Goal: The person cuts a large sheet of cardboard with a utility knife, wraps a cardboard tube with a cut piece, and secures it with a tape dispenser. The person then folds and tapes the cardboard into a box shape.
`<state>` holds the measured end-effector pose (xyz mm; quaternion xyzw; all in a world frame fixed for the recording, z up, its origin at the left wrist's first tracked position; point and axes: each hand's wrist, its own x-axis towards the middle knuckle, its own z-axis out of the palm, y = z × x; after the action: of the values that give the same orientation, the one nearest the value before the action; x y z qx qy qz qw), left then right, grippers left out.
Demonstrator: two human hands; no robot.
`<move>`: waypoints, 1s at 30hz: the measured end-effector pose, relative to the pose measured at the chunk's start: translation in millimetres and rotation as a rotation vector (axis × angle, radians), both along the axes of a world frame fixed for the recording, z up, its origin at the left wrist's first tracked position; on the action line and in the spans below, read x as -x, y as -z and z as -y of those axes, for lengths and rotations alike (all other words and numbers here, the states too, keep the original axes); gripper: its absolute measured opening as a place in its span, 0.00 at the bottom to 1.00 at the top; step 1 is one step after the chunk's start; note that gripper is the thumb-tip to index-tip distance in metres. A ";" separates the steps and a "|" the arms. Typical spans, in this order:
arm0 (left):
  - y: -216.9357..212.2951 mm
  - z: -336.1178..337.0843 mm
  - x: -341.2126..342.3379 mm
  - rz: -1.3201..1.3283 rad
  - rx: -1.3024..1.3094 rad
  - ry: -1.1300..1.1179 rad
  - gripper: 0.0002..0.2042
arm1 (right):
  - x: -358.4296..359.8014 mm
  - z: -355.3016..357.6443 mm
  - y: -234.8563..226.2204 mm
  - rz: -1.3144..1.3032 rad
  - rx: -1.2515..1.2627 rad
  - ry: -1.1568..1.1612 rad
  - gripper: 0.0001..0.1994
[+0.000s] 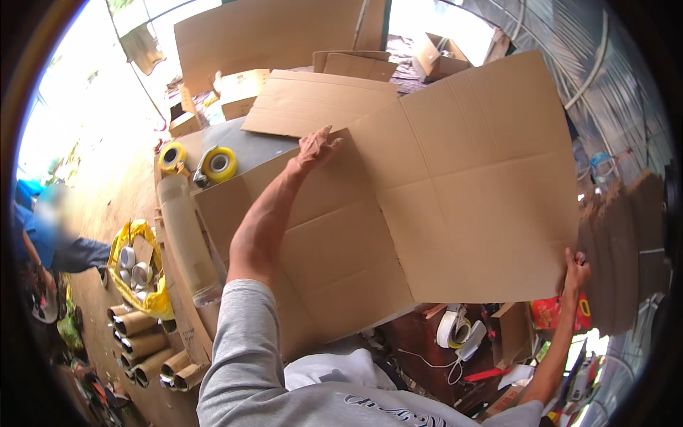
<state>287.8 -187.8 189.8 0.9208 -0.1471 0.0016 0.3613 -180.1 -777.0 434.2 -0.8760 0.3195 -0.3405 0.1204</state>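
Observation:
A large creased cardboard sheet (491,178) spreads across the bench in front of me, with a fold line running down its middle. Its right half tilts up toward the right. My left hand (318,147) lies at the far edge of the left half, fingers stretched out over the board. At the lower right corner my right hand (578,270) is closed on the sheet's edge; a small dark bit shows by its fingers, too small to name. Beyond my left hand lies another flat cardboard piece (320,99).
Yellow tape rolls (218,164) sit on the grey bench top (245,146), left of the sheet. A long wrapped roll (186,231) runs along the bench's left edge. Cardboard tubes (146,345) and a yellow bag (158,302) stand on the floor. A person (53,228) is at far left.

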 end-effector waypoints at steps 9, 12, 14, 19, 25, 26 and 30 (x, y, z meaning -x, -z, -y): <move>-216.3 -50.0 48.9 0.108 0.140 0.040 0.20 | -68.6 95.5 54.3 0.054 -0.407 -0.094 0.23; -305.5 -51.3 110.0 0.120 0.147 0.073 0.20 | -136.8 110.9 121.9 0.101 -0.112 0.032 0.18; -326.9 -24.8 130.3 0.112 0.199 0.192 0.18 | -140.7 185.6 164.6 -0.039 0.298 -0.039 0.10; -336.1 -12.1 186.2 0.196 -0.112 0.179 0.13 | -226.2 -79.9 118.0 0.097 -1.112 -0.766 0.11; -278.2 -35.7 174.1 0.274 -0.026 0.220 0.11 | -161.8 -286.5 16.1 0.018 -1.245 -1.191 0.16; -270.7 -38.1 175.8 0.319 0.020 0.217 0.11 | -152.1 -302.5 20.1 -0.087 -1.199 -1.172 0.16; -278.6 -39.4 176.0 0.178 -0.127 0.105 0.09 | -122.6 -346.5 69.2 -0.149 -0.800 -1.210 0.14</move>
<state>111.8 -148.4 468.4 0.9290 -0.2265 0.0553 0.2875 -57.5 -430.5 365.0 -0.8092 -0.1135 -0.0109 0.5764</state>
